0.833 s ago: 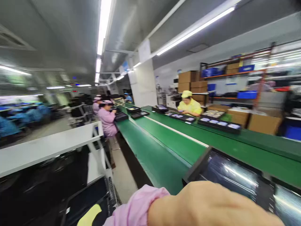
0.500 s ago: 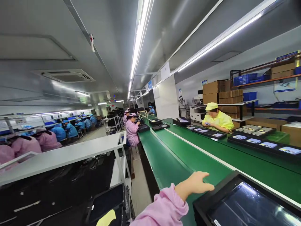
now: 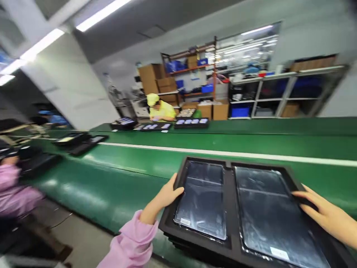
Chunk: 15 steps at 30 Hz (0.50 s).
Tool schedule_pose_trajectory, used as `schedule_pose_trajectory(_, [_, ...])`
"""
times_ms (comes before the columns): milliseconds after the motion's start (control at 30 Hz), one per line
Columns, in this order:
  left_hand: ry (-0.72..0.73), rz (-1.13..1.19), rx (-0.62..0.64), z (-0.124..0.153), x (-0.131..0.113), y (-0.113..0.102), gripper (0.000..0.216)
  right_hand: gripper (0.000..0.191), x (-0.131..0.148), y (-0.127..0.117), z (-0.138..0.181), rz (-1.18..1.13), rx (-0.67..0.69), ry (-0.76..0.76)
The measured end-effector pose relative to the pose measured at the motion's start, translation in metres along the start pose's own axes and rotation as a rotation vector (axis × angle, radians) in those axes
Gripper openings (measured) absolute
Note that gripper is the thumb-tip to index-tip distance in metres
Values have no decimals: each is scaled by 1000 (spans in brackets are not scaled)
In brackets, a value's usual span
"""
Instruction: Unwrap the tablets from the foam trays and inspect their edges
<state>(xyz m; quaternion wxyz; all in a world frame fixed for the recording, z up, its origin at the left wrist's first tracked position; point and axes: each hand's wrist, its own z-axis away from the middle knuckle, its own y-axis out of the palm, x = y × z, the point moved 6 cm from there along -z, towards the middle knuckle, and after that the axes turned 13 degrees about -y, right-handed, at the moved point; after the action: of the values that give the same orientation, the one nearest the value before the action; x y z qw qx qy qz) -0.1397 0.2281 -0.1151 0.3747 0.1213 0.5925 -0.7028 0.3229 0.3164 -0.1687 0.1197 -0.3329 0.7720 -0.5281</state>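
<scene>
A black foam tray (image 3: 232,208) lies on the green bench in front of me, on top of a stack of similar trays. In its two recesses sit dark, glossy flat panels like tablet screens, a left panel (image 3: 205,203) and a right panel (image 3: 275,214), each under clear film with a white label. My left hand (image 3: 167,191) grips the tray's left edge, thumb on top and fingers over the outer side. At the right edge, my right hand (image 3: 320,208) is closed round the rim, thumb and a finger on the upper face; its other fingers are partly hidden.
Across the green bench (image 3: 134,186), a person in yellow (image 3: 161,109) sits behind trays of small devices (image 3: 192,122). Further left are more black trays (image 3: 86,143) and a co-worker's pink sleeve (image 3: 13,182). Shelving (image 3: 259,89) and cardboard boxes (image 3: 150,78) line the far wall.
My view has swung right and down to the tray. My left hand, earlier reaching out with fingers apart, now holds the tray's left edge. My right hand has come into view on its right edge.
</scene>
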Motion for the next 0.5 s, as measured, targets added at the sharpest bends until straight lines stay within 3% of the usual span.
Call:
schedule_pose_trajectory(67, [75, -76, -11, -10, -12, -2, 75, 39, 1, -5, 16, 51, 147, 94])
schedule_pose_trajectory(133, [134, -144, 16, -12, -22, -1, 67, 44, 11, -16, 14, 151, 212, 120])
schedule_pose_trajectory(267, [239, -331, 110, -1, -35, -4, 49, 47, 51, -43, -15, 296, 160, 35])
schedule_pose_trajectory(367, [438, -591, 305, 22, -43, 2, 59, 48, 89, -44, -42, 256, 176, -85])
schedule_pose_trajectory(500, [621, -774, 603, 50, -42, 15, 86, 44, 128, -23, -80, 170, 248, -206])
